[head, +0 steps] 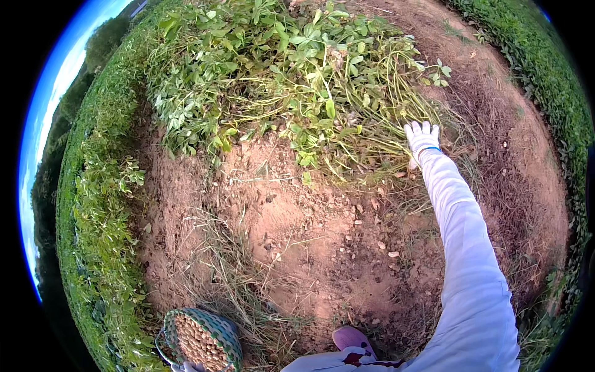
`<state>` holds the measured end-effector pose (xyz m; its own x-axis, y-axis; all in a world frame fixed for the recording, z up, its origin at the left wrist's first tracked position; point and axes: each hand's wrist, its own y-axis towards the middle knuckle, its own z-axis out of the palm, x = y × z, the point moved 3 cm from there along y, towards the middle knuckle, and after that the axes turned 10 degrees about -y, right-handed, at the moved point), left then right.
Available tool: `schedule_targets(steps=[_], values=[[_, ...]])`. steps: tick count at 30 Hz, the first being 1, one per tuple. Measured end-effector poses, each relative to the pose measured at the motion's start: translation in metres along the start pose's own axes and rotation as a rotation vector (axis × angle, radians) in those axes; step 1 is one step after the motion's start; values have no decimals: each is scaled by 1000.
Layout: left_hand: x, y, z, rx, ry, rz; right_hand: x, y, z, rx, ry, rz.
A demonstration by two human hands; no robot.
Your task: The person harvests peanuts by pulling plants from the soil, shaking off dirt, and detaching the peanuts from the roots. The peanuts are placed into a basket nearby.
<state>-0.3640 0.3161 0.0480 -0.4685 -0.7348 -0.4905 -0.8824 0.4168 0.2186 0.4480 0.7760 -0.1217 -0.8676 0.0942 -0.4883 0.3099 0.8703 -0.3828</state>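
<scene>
My right hand (pixel 422 139), in a white knit glove with a blue cuff edge, reaches out with fingers spread onto the stems at the right end of a heap of uprooted leafy plants (pixel 325 102). Whether it grips a stem cannot be told. My left hand (pixel 188 367), also gloved in white, shows only in part at the bottom edge, by the rim of a green and blue woven basket (pixel 228 330). Peanuts in their shells (pixel 197 342) fill much of the basket.
Bare reddish soil (pixel 288 209) with a few loose pods (pixel 393 254) lies before me. Dry grass (pixel 232 274) is scattered beside the basket. Green crop rows stand at left (pixel 102 209) and right (pixel 548 79). My pink shoe (pixel 352 338) is at the bottom.
</scene>
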Motion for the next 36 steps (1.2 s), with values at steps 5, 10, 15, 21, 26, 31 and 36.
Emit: schedule_targets(steps=[5,10,15,21,26,31,36], values=[[29,13,16,-62,-509,-276,19,-6,20,-18,190,-19],[51,19,25,-55,-613,-313,39,-88,-12,-134,250,-132],[63,23,40,-112,-298,-278,71,-192,-55,-480,256,-453],[56,19,43,-83,-94,-218,193,-276,-155,-377,285,-903],[81,30,43,-83,20,-91,335,-372,-202,-446,365,-1264],[38,15,43,53,-41,-238,376,-402,-156,-152,523,-1168],[17,6,15,47,-19,-241,295,-378,-87,117,579,-794]])
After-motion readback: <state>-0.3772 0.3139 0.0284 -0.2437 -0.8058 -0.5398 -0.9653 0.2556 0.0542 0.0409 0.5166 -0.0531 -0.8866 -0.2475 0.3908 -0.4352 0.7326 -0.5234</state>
